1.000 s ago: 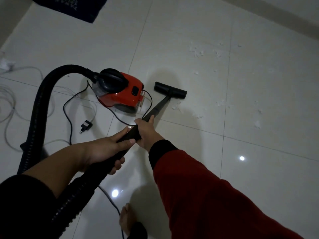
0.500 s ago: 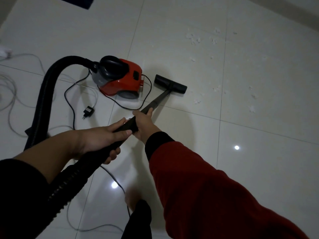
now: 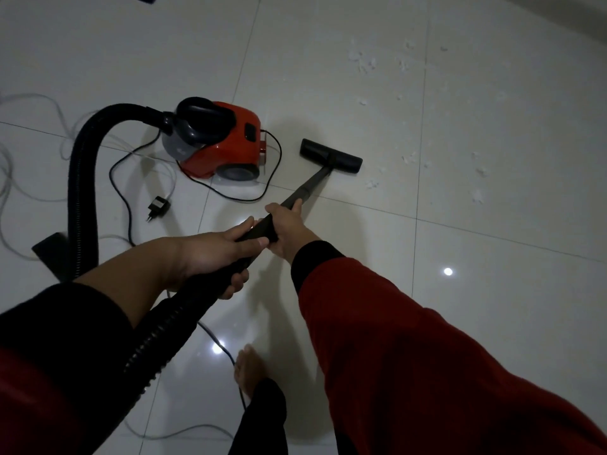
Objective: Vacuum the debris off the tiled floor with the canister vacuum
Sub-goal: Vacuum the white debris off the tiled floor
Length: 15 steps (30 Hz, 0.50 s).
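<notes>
Both hands grip the black wand: the left hand wrapped around its hose end, the right hand closed just ahead of it. The floor head rests flat on the tiled floor, well beyond the hands. White debris, seemingly paper scraps, lies scattered to its right; the red canister vacuum and its looped black cord sit just left.

The floor is smooth, shiny tile that mirrors the lights. The vacuum is glossy red plastic. Its hose is black and ribbed. The wand looks dull black. The sleeve is soft red cloth.
</notes>
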Available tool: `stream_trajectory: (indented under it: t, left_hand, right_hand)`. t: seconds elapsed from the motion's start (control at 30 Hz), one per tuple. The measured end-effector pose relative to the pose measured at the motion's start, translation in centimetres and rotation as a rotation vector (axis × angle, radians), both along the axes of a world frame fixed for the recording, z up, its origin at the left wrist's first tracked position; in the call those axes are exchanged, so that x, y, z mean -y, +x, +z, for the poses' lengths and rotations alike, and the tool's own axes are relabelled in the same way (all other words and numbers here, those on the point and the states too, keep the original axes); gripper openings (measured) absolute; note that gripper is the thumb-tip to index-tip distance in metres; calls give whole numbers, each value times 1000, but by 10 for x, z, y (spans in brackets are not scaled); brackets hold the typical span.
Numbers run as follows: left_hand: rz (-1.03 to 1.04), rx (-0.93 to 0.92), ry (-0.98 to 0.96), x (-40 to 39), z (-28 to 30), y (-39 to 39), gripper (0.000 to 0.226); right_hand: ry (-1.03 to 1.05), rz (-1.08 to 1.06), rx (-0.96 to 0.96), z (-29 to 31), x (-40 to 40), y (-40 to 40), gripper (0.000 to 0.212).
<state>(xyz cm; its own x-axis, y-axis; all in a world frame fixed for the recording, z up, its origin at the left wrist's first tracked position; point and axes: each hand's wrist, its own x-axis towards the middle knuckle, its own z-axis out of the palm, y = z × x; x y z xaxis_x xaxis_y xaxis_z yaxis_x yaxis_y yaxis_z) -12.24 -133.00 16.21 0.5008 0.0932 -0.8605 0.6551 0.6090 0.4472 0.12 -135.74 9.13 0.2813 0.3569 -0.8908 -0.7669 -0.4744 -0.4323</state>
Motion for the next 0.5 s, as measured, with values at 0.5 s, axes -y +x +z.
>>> stream_trajectory:
  t: [0.5]
  left_hand:
    - [-301, -67, -8, -21, 46, -22, 67]
  right_hand:
    - [-4, -218, -101, 26, 12, -33, 84]
